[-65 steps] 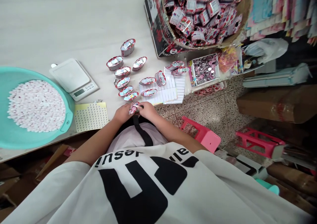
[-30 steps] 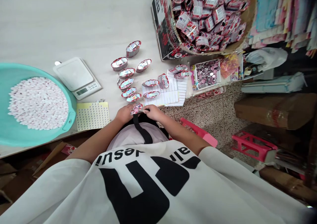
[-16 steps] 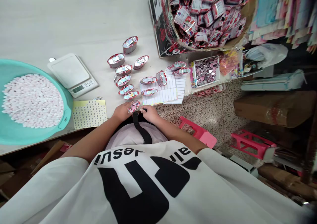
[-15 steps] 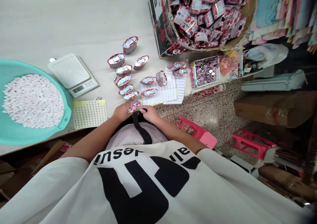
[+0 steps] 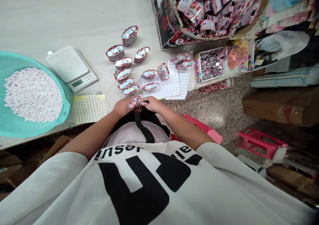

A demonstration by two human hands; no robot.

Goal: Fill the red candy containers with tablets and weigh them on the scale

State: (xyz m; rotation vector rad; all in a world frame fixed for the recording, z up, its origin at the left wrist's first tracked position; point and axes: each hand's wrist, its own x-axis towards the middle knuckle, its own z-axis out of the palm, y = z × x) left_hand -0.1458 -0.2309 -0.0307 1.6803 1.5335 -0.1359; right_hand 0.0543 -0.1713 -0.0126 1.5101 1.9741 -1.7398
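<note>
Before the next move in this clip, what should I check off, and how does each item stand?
1. Both hands engaged: ok. The left hand and right hand pinch one small red-and-silver boat-shaped box.
2. Box held at the table edge: ok.
3. White label sheets close by: ok, just beyond the right hand.
4. Yellow sticker sheet flat and uncovered: ok.
5. Held box sealed or labelled: cannot tell, too small.
6. Kitchen scale readout: cannot tell.

A small red-and-silver foil boat-shaped box [image 5: 134, 102] sits tilted at the table edge.
</note>
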